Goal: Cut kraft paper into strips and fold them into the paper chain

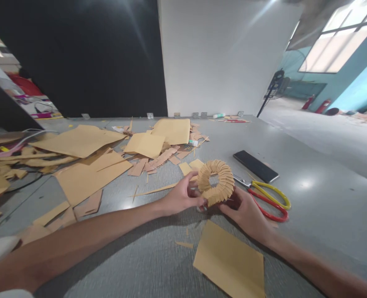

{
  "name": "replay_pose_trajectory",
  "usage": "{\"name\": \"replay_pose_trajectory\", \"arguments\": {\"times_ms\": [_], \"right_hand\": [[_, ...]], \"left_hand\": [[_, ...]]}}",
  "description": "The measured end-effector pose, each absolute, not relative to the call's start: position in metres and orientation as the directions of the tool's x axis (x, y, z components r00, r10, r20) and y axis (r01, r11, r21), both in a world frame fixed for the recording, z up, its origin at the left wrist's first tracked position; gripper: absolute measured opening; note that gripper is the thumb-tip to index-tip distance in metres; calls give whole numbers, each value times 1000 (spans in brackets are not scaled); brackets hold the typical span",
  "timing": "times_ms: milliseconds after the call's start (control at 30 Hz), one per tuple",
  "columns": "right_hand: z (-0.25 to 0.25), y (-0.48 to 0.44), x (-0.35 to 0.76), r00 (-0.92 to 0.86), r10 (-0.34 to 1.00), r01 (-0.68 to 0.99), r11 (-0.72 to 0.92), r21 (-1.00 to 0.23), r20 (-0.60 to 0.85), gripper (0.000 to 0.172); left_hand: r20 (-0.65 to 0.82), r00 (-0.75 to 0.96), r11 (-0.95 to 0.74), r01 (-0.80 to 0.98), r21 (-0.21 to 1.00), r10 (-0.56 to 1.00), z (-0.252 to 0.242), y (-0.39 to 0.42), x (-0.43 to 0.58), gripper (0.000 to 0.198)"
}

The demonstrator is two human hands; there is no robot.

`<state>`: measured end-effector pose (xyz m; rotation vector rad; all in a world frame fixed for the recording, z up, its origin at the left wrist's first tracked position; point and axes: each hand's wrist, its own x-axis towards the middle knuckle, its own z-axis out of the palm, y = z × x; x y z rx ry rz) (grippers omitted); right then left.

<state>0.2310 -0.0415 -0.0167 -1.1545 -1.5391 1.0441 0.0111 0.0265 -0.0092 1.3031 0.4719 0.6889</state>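
Observation:
A ring of folded brown paper point(223, 178), made of many overlapping pleats with a round hole in its middle, is held up just above the grey table. My left hand point(183, 194) grips its left and lower-left edge between thumb and fingers. On the lower right side, my right hand point(243, 209) closes on the same ring, its fingertips partly hidden behind the paper. Below the hands lies a flat sheet of brown paper point(231, 258). Scissors point(268, 198) with one yellow and one red handle rest beside my right hand.
A black phone point(255, 165) lies beyond the scissors. Large brown paper sheets point(80, 140) and cut paper strips point(163, 159) cover the left and middle of the table point(133, 256). A glue stick point(193, 142) lies among the scraps. Black and white panels point(220, 58) stand along the back edge.

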Motion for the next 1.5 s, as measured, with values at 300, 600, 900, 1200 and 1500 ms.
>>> {"name": "replay_pose_trajectory", "arguments": {"times_ms": [300, 600, 900, 1200, 1500], "right_hand": [[-14, -42, 230, -115, 971, 247, 233, -941, 211, 28], [-20, -39, 233, -22, 965, 324, 253, -912, 260, 19], [-18, -39, 233, -17, 970, 295, 238, -926, 244, 17], [-17, -39, 235, 12, 968, 267, 239, -934, 251, 16], [-17, -38, 237, 25, 965, 290, 245, -925, 263, 16]], "left_hand": [[47, 581, 31, -124, 992, 813, -19, 30, 13, 90], [76, 478, -50, -68, 996, 875, -15, 26, 17, 48], [106, 531, -93, -52, 994, 840, -16, 29, 14, 35], [80, 458, -7, -160, 987, 885, -15, 28, 17, 54], [-63, 518, 165, -153, 974, 853, -11, 34, 14, 59]]}}
